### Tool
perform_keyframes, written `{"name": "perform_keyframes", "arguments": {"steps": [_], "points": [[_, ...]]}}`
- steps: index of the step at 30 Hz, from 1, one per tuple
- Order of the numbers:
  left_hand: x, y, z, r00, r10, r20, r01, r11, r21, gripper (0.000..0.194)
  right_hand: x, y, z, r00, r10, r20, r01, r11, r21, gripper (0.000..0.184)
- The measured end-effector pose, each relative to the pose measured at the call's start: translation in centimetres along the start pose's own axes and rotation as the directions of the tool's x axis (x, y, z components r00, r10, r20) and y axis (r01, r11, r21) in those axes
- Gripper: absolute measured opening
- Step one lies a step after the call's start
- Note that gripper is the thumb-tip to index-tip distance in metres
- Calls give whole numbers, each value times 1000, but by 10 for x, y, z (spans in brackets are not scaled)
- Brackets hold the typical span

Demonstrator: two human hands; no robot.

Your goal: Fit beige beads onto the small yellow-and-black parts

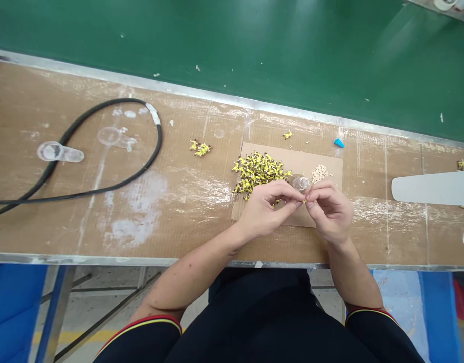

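My left hand and my right hand meet fingertip to fingertip over a flat cardboard sheet. Between the left thumb and fingers is a small yellow piece, mostly covered. The right thumb and forefinger pinch right beside it; whatever they hold is too small to make out. Left of the fingers lies a pile of small yellow figures with dark ends. Just beyond the fingertips stands a small clear container. A little heap of pale, bead-like bits is behind my right hand.
A looped black cable and a clear plastic scoop-like piece lie at left. Loose yellow figures and a blue cap-like piece sit farther back. A white blade-shaped object reaches in from the right. Beyond runs a green surface.
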State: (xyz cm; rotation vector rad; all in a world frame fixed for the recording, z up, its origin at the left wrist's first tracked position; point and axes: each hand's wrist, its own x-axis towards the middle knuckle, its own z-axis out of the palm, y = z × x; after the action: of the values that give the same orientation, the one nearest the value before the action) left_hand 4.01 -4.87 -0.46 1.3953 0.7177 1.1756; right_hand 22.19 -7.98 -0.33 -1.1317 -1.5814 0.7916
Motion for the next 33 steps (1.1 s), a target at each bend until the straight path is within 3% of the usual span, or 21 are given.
{"name": "perform_keyframes", "arguments": {"steps": [7, 12, 18, 21, 27, 33], "points": [[-1, 2, -1, 992, 126, -1, -124, 978, 167, 17, 2, -4, 1, 999, -26, -26, 25, 998, -56, 16], [-5, -2, 3, 951, 310, -22, -284, 896, 342, 20, 1, -2, 3, 999, 8, -45, -12, 996, -86, 12], [-8, -6, 6, 889, 457, -41, -385, 792, 474, 57, 2, -7, 10, 996, 34, -78, -41, 996, -84, 13], [-9, -8, 6, 892, 450, -52, -378, 801, 464, 60, 4, -9, 11, 996, 39, -78, -46, 995, -93, 13], [-12, -9, 7, 950, 299, -91, -250, 901, 354, 57, 3, -10, 11, 997, 44, -63, -47, 998, -50, 16], [-11, -6, 7, 951, 294, -96, -252, 917, 311, 58, 2, -9, 10, 998, 29, -49, -31, 999, -42, 12]]}}
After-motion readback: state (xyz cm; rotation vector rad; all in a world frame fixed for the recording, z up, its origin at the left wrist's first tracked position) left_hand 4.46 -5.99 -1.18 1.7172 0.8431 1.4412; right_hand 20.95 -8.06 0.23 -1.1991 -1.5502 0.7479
